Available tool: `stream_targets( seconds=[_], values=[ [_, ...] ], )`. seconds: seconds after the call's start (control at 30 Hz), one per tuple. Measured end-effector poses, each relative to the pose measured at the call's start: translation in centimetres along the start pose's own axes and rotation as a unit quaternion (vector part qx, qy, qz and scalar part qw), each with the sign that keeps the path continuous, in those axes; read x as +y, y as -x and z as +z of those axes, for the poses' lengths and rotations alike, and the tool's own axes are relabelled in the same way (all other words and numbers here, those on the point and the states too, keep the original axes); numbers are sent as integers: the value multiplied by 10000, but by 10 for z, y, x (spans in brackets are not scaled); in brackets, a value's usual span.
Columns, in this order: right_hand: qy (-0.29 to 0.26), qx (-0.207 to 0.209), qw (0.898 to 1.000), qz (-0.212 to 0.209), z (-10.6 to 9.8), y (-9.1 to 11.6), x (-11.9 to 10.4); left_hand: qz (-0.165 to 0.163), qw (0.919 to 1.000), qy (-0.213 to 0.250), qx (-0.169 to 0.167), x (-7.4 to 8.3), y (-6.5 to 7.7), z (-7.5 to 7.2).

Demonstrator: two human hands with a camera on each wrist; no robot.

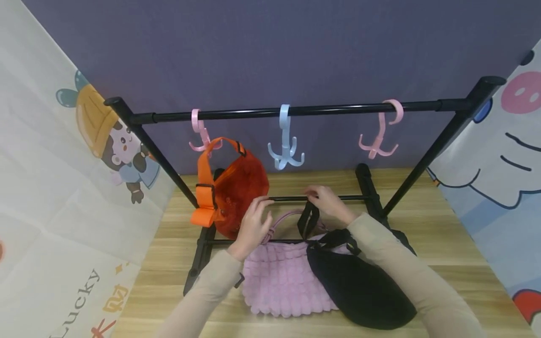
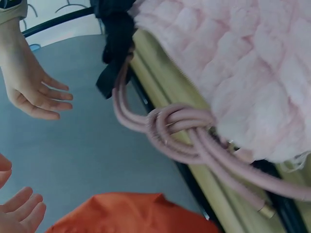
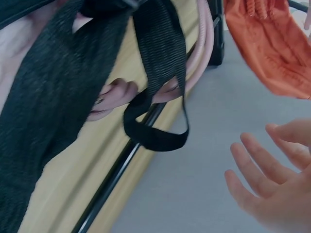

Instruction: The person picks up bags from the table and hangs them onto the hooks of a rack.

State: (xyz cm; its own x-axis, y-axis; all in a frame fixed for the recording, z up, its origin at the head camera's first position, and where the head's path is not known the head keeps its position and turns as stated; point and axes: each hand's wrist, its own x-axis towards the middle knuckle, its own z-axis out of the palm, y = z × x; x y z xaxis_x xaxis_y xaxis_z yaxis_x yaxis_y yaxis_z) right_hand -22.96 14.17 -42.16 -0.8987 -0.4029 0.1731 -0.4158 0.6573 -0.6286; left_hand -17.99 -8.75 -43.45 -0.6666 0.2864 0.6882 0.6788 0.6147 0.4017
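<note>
My left hand [image 1: 252,228] is held beside an orange bag [image 1: 249,180], its fingers loosely extended and holding nothing. That bag hangs by its wide strap from the left pink hook [image 1: 203,136]. Over the rack's lower bar, my right hand [image 1: 327,203] is near the looped strap [image 3: 158,138] of a black bag [image 1: 359,291]; the right wrist view shows its fingers spread and apart from the strap. The black bag lies partly on a puffy pink bag [image 1: 283,279]. A knotted pink cord handle [image 2: 175,131] extends from the pink bag toward the rack.
A black rack with a top bar [image 1: 253,113] stands across the wooden surface [image 1: 160,263]. A blue hook [image 1: 285,141] hangs mid-bar, and another pink hook [image 1: 378,131] hangs at right. Behind it is a grey-blue panel [image 1: 270,51]; printed sheets flank both sides.
</note>
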Motion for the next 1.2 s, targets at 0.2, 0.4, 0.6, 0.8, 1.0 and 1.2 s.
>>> stream_targets(
  seconds=[0.2,0.4,0.6,0.8,1.0,1.2],
  values=[
    [210,-128,9996,168,-2,5,9,-342,9972,-181,-638,-4,9,9],
    [430,-366,9975,423,0,9,20,-783,9901,-236,-1140,-8,18,17],
    [709,-654,9936,582,-1,14,29,-1180,9804,-188,-1567,-13,26,23],
    [856,-989,9891,673,-2,20,36,-1462,9686,15,-2011,-19,32,28],
    [798,-1663,9780,973,-4,28,35,-1647,9595,155,-2281,-25,38,33],
    [190,-2047,9743,915,20,27,88,-1783,9545,280,-2373,-29,42,37]
  ],
)
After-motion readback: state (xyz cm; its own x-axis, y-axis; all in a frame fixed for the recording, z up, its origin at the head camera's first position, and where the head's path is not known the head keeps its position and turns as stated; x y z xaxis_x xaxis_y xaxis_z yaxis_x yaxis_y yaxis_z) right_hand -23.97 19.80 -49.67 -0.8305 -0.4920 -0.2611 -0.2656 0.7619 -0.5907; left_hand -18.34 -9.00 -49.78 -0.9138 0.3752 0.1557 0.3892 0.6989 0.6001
